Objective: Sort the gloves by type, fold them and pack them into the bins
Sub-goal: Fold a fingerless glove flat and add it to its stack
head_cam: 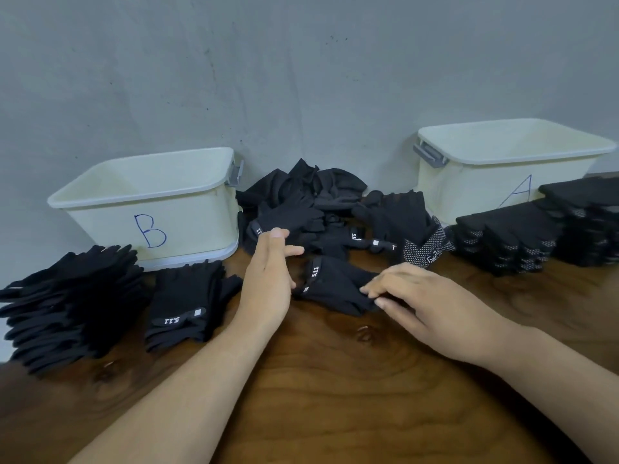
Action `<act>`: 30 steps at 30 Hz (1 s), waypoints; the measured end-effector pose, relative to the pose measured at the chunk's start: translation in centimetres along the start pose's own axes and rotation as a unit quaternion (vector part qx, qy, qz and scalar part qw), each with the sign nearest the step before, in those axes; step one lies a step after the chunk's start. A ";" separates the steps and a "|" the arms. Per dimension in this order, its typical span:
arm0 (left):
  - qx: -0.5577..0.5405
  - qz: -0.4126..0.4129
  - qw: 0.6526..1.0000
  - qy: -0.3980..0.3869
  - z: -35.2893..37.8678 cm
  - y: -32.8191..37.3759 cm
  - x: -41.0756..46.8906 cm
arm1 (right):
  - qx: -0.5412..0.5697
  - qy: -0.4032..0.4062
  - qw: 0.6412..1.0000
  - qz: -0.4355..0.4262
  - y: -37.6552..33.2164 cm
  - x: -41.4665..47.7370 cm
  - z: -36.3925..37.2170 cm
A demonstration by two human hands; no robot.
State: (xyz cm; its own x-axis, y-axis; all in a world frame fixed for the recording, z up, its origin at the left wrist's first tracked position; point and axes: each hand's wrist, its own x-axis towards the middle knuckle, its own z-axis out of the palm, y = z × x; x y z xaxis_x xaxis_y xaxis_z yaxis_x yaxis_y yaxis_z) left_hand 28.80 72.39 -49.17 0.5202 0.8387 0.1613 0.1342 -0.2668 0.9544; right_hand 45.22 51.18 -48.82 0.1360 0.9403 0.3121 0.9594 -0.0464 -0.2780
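At the far left of the frame a fanned stack of plain black gloves (67, 306) lies on the dark wooden table (335, 380). Just right of it sits a smaller stack (187, 303), whose top glove shows a "5.11" cuff label. Behind both stands a cream bin marked B (150, 209), against the grey wall (301, 78). Its inside is not visible from this angle.

The left hand (268, 283) stands on edge in the centre of the frame. Its fingers are straight and spread loosely, closing on nothing, and its palm side meets the cuff end of a single black glove (335, 286). That glove lies flat on the table between the two hands, its "5.11" label facing up. Behind it, between the two bins, a loose pile of unsorted black gloves (301, 202) is heaped against the wall.

The right hand (418, 303) reaches in from the lower right and pinches the glove's right end between thumb and fingertips (368, 291). Just above this hand a glove with a white-dotted palm (425, 249) rests at the edge of the pile.

In the upper right stands a second cream bin marked A (502, 162), with a grey handle clip on its left end. In front of it, and running to the right edge, are neat stacks of dotted gloves (509, 236).
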 end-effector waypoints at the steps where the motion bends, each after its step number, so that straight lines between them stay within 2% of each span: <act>1: 0.030 0.001 0.999 -0.011 0.0 0.1 -0.2 | 0.001 0.001 1.000 0.006 0.1 -0.1 0.0; 4: 0.126 0.026 0.990 -0.066 0.0 0.1 -0.6 | 0.026 0.030 0.999 0.032 0.7 -0.1 0.1; 8: 0.238 0.088 0.959 -0.125 -0.3 0.6 -2.0 | 0.055 0.045 0.996 0.055 1.2 0.0 0.0; 11: 0.308 0.204 0.919 -0.141 -0.7 0.4 -3.5 | 0.060 0.053 0.994 0.076 1.0 -0.3 -0.2; 14: 0.329 0.270 0.888 -0.175 -1.0 0.4 -4.2 | 0.092 0.066 0.991 0.077 0.4 -0.2 -0.3; 17: 0.310 0.279 0.881 -0.223 -0.7 0.9 -5.0 | 0.154 0.081 0.981 0.084 -0.2 -0.2 -0.3; 20: 0.310 0.306 0.874 -0.217 0.1 1.0 -5.9 | 0.241 0.101 0.959 0.107 -0.7 0.0 -0.4; 22: 0.301 0.319 0.879 -0.189 0.5 1.1 -6.2 | 0.316 0.119 0.933 0.123 -1.1 0.3 -0.8; 24: 0.261 0.302 0.901 -0.171 0.6 1.6 -6.7 | 0.367 0.132 0.910 0.139 -1.3 0.4 -1.0; 28: 0.088 0.158 0.973 -0.144 0.1 2.6 -8.0 | 0.438 0.164 0.867 0.174 -1.8 0.8 -0.8; 30: -0.020 0.071 0.987 -0.142 0.1 2.9 -7.9 | 0.492 0.180 0.826 0.206 -2.1 1.1 -0.7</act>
State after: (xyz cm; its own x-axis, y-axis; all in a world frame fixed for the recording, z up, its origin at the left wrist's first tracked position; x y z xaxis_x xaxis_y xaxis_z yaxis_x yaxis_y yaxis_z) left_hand 25.16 64.89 -47.69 0.7481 0.6251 0.2226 0.0128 -0.3490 0.9370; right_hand 43.54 52.07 -47.25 0.6357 0.7434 0.2078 0.1718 0.1262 -0.9770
